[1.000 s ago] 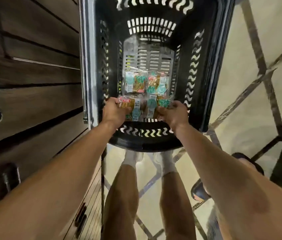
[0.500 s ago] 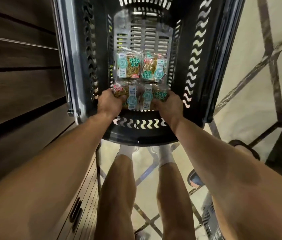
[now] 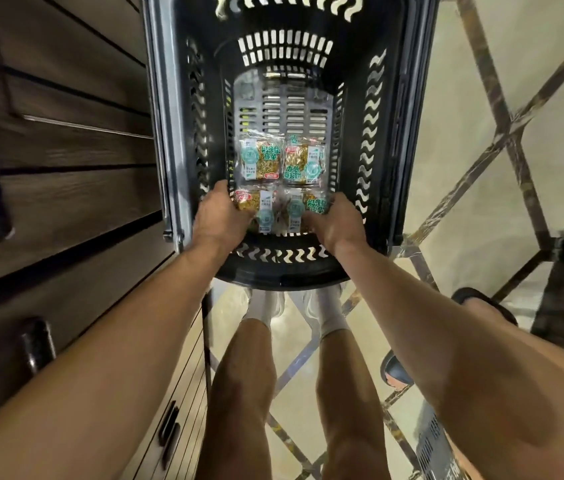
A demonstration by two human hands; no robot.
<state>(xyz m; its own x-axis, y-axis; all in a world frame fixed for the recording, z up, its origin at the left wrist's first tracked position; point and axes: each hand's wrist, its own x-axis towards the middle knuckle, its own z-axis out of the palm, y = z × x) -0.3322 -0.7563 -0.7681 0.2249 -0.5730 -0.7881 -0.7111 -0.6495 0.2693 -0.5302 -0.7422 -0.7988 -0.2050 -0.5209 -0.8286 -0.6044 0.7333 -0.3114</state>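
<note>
Black basket point(image 3: 287, 275); left hand point(image 3: 219, 220), fingers gripping 7 o'clock packet point(image 3: 256, 206); right hand point(image 3: 337, 225), fingers gripping 5 o'clock packet point(image 3: 303, 206); spare packets point(image 3: 261, 160), 12 o'clock

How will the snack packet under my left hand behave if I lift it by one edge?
Likely light: the near-left packet is small and flat under the left hand. Its glossy clear wrapper looks slippery and should crinkle. The block inside seems stiff, maybe brittle, so it should not flop or roll.
</note>
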